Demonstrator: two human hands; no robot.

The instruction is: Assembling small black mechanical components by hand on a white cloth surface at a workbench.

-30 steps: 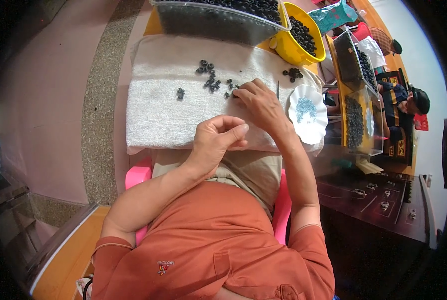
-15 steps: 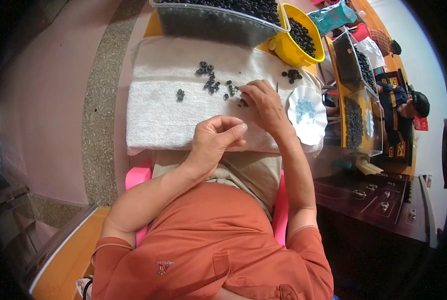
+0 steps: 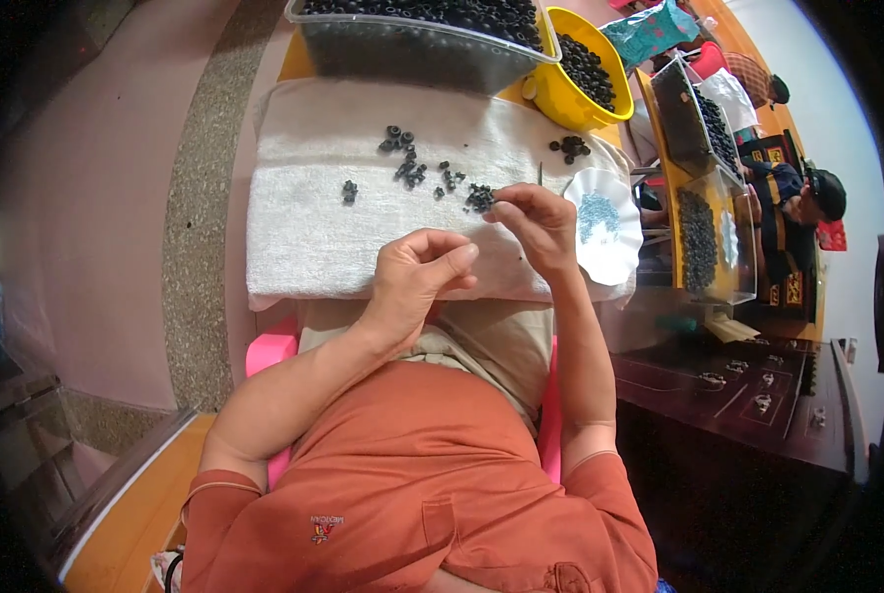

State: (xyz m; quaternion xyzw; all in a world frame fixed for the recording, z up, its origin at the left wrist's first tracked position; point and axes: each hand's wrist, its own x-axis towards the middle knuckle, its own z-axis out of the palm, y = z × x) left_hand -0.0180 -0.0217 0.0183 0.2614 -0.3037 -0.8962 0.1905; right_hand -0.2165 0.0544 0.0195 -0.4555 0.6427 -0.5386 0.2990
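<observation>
My left hand (image 3: 420, 282) hovers above the near edge of a white towel (image 3: 303, 237), thumb and fingertips pinched together. Whatever it might hold is too small or hidden to make out. Over the right half of the towel, my right hand (image 3: 539, 225) is also closed in a pinch, its fingertips beside a small cluster of black ring-like parts (image 3: 479, 198). I cannot tell what lies between them. More small black parts (image 3: 409, 175) lie in loose groups left of it, and another little pile (image 3: 569, 149) sits at the far right.
A white fluted dish (image 3: 600, 259) with tiny pale-blue pieces stands at right. Beyond the towel are a clear bin (image 3: 412, 61) and a yellow tub (image 3: 552, 97), both holding black parts. Further right, a person (image 3: 793, 203) sits near other clear bins (image 3: 718, 282).
My right hand has drawn back toward me and slightly right, uncovering the black cluster. My left hand stays pinched in nearly the same place. The whole view has shifted slightly.
</observation>
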